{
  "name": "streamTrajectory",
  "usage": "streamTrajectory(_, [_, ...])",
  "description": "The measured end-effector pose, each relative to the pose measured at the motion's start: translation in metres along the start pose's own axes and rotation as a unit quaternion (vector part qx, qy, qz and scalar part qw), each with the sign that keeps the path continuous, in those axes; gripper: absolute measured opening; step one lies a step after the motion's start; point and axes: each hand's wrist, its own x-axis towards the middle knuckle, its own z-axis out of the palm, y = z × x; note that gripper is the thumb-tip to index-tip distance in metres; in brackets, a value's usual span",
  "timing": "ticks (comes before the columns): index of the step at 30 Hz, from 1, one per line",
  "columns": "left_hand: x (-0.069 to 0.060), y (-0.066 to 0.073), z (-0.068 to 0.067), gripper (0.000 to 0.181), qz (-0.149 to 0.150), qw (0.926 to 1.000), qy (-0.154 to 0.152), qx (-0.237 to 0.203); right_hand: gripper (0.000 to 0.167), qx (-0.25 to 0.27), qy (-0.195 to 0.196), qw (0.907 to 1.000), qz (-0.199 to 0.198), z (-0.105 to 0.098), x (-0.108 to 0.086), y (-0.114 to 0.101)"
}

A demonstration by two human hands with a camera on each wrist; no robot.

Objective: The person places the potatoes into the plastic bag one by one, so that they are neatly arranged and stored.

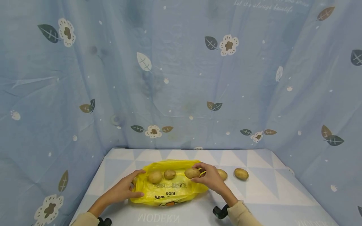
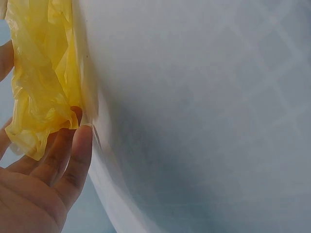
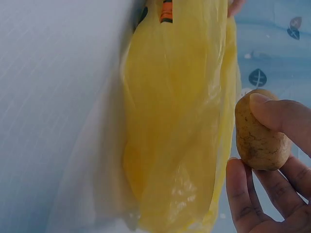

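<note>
A yellow plastic bag [image 1: 169, 198] with dark print lies on its side on the table, its mouth spread open. My left hand [image 1: 123, 188] grips the bag's left end, thumb at the front and fingers at the back; the left wrist view shows crumpled yellow film against the fingers. Two potatoes, a larger potato [image 1: 155, 176] and a smaller potato [image 1: 170, 174], are at the bag's opening. Between thumb and fingers my right hand [image 1: 210, 178] pinches another potato [image 3: 262, 136], held over the bag's right part.
To the right of the bag, one potato [image 1: 222, 174] sits partly behind my right hand and another potato [image 1: 241, 174] lies farther right. The tabletop [image 1: 263, 191] has a triangle-patterned cover. A blue curtain [image 1: 183, 88] hangs behind and at both sides.
</note>
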Motion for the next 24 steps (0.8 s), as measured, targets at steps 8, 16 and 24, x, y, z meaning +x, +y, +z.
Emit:
streamTrajectory(8, [0.000,0.001,0.001,0.089,-0.022,0.9996,0.011,0.010,0.042,-0.005,-0.011,0.9999,-0.011,0.017,0.007,-0.007])
streamTrajectory(16, [0.000,0.003,0.002,0.089,-0.023,0.9995,0.015,0.015,0.041,-0.004,-0.020,0.9995,-0.023,0.033,0.014,-0.013])
streamTrajectory(24, [-0.001,0.004,0.003,0.088,-0.017,0.9998,0.008,0.004,0.041,0.006,-0.033,0.9989,-0.032,0.052,0.020,-0.017])
